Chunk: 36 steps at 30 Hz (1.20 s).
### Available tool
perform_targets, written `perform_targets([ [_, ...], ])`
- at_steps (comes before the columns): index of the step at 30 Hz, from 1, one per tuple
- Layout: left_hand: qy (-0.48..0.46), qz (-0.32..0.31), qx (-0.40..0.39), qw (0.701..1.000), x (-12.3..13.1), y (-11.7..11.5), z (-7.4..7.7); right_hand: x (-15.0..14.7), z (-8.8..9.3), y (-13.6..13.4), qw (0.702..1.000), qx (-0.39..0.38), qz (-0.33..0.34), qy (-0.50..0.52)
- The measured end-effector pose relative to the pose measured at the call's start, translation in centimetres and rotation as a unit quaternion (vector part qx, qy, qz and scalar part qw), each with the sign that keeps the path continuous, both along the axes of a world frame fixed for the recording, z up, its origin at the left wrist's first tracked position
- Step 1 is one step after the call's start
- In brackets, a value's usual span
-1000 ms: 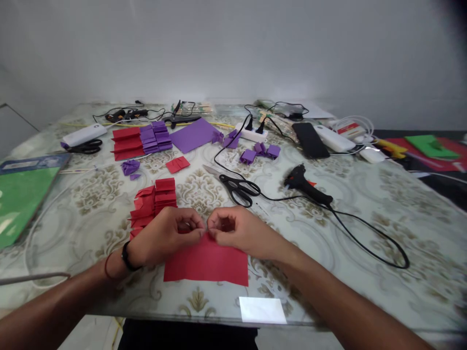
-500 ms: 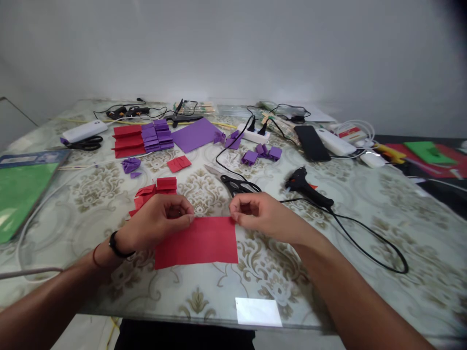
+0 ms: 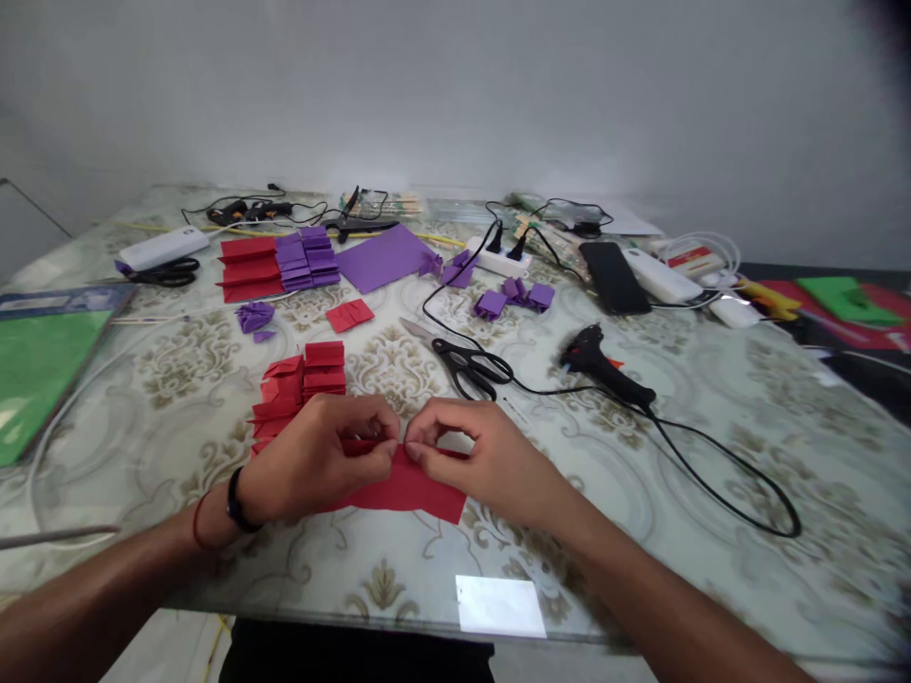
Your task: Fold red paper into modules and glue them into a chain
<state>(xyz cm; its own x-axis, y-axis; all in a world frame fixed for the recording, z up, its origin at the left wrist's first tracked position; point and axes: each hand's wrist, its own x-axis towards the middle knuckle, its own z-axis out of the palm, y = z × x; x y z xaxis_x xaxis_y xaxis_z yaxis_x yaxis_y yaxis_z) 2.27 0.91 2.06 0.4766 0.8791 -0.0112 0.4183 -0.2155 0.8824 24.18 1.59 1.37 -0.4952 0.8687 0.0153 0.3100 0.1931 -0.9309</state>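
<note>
A rectangular sheet of red paper (image 3: 409, 493) lies near the table's front edge, partly covered by my hands. My left hand (image 3: 331, 455) pinches it between thumb and forefinger, just left of the middle. Close beside, my right hand (image 3: 480, 451) pinches the same sheet, where a raised fold shows along its far part. Folded red paper pieces (image 3: 285, 384) sit just beyond my left hand. A small red folded piece (image 3: 348, 314) lies farther off. Black-handled scissors (image 3: 470, 365) rest past my right hand, their blades pointing away to the left.
To the right, a black glue gun (image 3: 602, 365) trails its looped cord. Purple folded pieces (image 3: 509, 299), a purple sheet (image 3: 384, 256), a white power strip (image 3: 502, 254) and a phone (image 3: 613, 277) lie farther back. Packaged green paper (image 3: 43, 370) is at the left.
My hands have come closer together, now pinching near the middle of the red paper instead of farther apart along its far edge. The far part of the sheet is now raised in a fold.
</note>
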Motion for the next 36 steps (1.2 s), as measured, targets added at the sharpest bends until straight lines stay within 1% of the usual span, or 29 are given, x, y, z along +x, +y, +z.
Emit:
perform_targets([
  [2, 0.004, -0.005, 0.019, 1.0, 0.1, -0.1, 0.2, 0.0, 0.2, -0.1, 1.0, 0.016, -0.002, 0.005],
  [4, 0.001, -0.008, 0.023, 1.0, 0.1, -0.1, 0.4, 0.0, 0.3, -0.2, 0.999, 0.032, -0.007, 0.011],
  [7, -0.005, -0.009, 0.008, 1.0, 0.0, 0.0, 0.6, 0.1, 0.3, -0.3, 0.999, 0.044, -0.012, 0.015],
  [11, -0.012, -0.009, -0.025, 1.0, -0.2, 0.4, 1.0, 0.4, 0.3, -0.1, 0.999, 0.037, -0.007, 0.014],
  [18, -0.037, 0.039, -0.077, 0.996, -1.5, 1.6, 1.4, 2.0, 0.5, 1.4, 0.998, -0.024, -0.034, 0.041],
  [20, -0.052, 0.05, -0.07, 0.995, -1.9, 1.9, 1.4, 2.5, 0.4, 1.8, 0.997, -0.055, -0.021, 0.04],
  [23, -0.059, 0.064, -0.039, 0.995, -2.1, 2.2, 1.3, 2.6, 0.1, 2.0, 0.995, -0.096, 0.008, 0.028],
  [25, -0.058, 0.075, -0.024, 0.995, -2.0, 2.2, 1.3, 2.4, 0.0, 1.8, 0.993, -0.112, 0.025, 0.022],
  [27, -0.058, 0.081, -0.027, 0.995, -1.8, 2.0, 1.0, 2.0, -0.1, 1.6, 0.992, -0.116, 0.037, 0.022],
  [29, -0.056, 0.076, -0.05, 0.994, -1.5, 1.8, 0.7, 1.6, -0.3, 1.3, 0.993, -0.11, 0.036, 0.029],
  [32, -0.052, 0.048, -0.084, 0.994, -1.0, 1.3, 0.1, 1.0, -0.6, 0.9, 0.993, -0.103, 0.034, 0.037],
  [34, -0.04, 0.02, -0.075, 0.996, -0.6, 1.0, -0.2, 0.8, -0.9, 0.6, 0.993, -0.102, 0.04, 0.039],
  [36, -0.013, -0.004, -0.05, 0.999, -0.4, 0.8, -0.4, 0.6, -1.1, 0.4, 0.993, -0.099, 0.044, 0.036],
])
